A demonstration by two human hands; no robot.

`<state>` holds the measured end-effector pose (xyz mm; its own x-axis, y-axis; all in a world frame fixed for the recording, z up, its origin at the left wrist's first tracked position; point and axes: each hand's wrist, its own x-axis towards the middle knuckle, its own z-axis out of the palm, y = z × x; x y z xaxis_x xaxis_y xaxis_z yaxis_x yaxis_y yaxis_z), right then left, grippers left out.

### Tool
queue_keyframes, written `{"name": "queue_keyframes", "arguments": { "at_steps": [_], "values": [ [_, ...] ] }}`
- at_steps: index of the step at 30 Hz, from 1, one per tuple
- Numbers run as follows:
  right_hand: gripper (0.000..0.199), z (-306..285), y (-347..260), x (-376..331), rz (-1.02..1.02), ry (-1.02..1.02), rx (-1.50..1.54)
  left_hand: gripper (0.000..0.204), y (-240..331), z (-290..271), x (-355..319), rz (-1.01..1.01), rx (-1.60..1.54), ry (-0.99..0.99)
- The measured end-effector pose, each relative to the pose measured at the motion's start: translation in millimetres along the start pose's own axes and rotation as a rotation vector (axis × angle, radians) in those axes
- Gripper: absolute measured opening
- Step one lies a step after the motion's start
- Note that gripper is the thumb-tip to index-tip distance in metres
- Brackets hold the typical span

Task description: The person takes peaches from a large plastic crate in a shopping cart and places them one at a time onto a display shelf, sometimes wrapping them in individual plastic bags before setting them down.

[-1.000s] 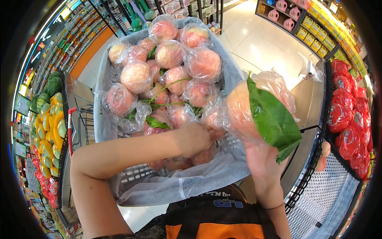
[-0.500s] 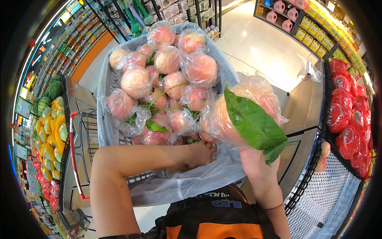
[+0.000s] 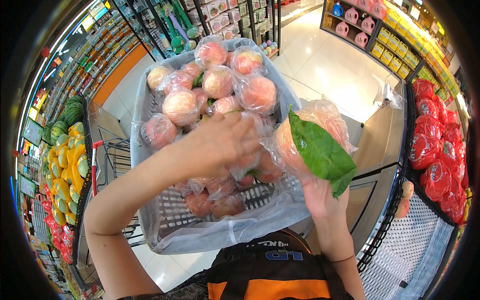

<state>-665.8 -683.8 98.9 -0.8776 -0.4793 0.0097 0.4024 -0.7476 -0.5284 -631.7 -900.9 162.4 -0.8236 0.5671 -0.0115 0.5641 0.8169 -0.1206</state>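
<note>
A grey plastic crate (image 3: 136, 117) lined with thin whitish sheeting holds many pink-and-yellow peaches (image 3: 180, 106), most wrapped in clear plastic. My left hand (image 3: 220, 142) reaches over the middle of the pile, back upward. Its fingers are blurred by motion beside wrapped peaches, so whether it grips one is unclear. At the crate's right side, my right hand (image 3: 322, 202) is closed under a bulky bundle of plastic-wrapped peaches (image 3: 320, 117), raised near the camera. A large green leaf (image 3: 322, 152) lies across that bundle's front and hangs over my right palm.
A wire shopping cart with a red handle (image 3: 95, 170) stands left of the crate, near melons in yellow netting (image 3: 62, 167) and watermelons (image 3: 74, 111). At right are red-wrapped round packages (image 3: 425, 150), a white woven display surface (image 3: 400, 250) and two loose peaches (image 3: 403, 206).
My left hand has risen from the crate's near side to the middle of the pile, uncovering peaches and the slotted bottom near me. My right hand still holds the peach bundle.
</note>
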Motion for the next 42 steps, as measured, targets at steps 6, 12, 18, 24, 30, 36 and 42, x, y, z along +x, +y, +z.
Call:
{"name": "queue_keyframes", "arguments": {
  "at_steps": [6, 12, 18, 24, 30, 36, 42],
  "values": [
    [0.042, -1.7, 0.6, -0.2, -0.045, -0.052, -0.044, 0.076, -41.8, 43.3, -22.8, -0.064, 0.083, -0.167],
    [0.045, -7.6, 3.6, -1.1, -0.043, -0.089, -0.033, 0.078, -34.5, 48.2, -24.4, -0.182, -0.229, -0.211],
    [0.051, -3.4, 3.0, 3.9, 0.054, -0.045, -0.124, 0.057, -23.2, -3.7, -17.9, -0.336, -0.198, -0.151],
    [0.047, 23.1, 0.1, 8.9, 0.208, -0.133, -0.468, 0.069, 37.9, -5.8, -12.5, -0.399, -1.205, 0.258],
    [0.041, 2.3, 10.4, 25.9, -0.344, -0.452, -1.2, 0.095, 33.8, 11.1, -9.7, -0.35, -1.246, 0.204],
    [0.027, 26.9, -2.3, 13.6, -0.388, -0.288, -1.443, 0.094, 18.3, 23.6, -17.6, -0.129, -1.674, 0.181],
    [0.02, 30.8, 7.7, 8.2, -0.973, -0.25, -1.723, 0.064, 32.0, 17.7, -4.6, -0.501, -1.782, 0.212]
  ]
}}
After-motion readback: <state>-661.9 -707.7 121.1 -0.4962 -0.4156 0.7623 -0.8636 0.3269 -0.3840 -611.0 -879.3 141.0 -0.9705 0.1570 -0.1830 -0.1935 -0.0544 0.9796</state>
